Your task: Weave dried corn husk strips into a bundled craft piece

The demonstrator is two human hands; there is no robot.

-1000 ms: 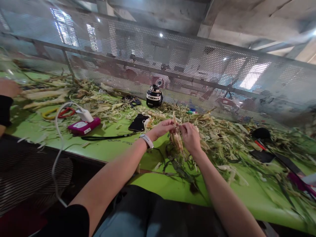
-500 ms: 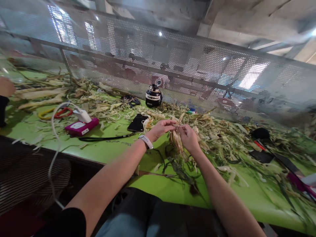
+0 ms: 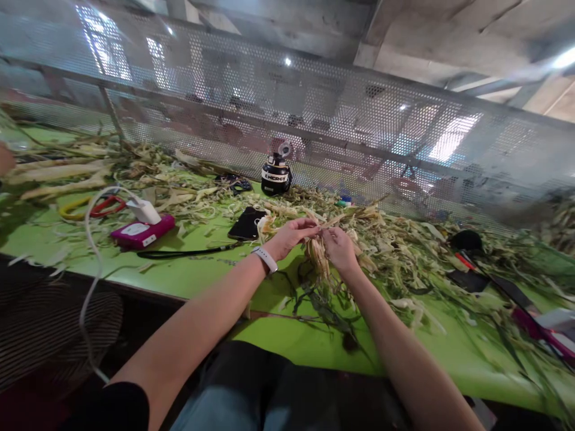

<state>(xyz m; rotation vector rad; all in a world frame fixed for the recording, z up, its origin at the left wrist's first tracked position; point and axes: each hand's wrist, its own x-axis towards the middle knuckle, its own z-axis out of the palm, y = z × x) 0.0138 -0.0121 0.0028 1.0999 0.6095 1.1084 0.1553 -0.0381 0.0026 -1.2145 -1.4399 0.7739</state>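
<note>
In the head view, the left hand [image 3: 290, 235] and right hand [image 3: 341, 248] meet, fingertips pinched together on the top of 1 bundle of dry leaf strips [image 3: 318, 257], which hangs down in front of them over the green table [image 3: 179, 276]. Beyond stands a black ENERGY bottle [image 3: 274, 177], its lid flipped up.

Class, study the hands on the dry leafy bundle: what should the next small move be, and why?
Perhaps the right hand should tug gently outward while the left hand steadies the bundle: both hands pinch near its top, and its dry strands hang below.
</note>
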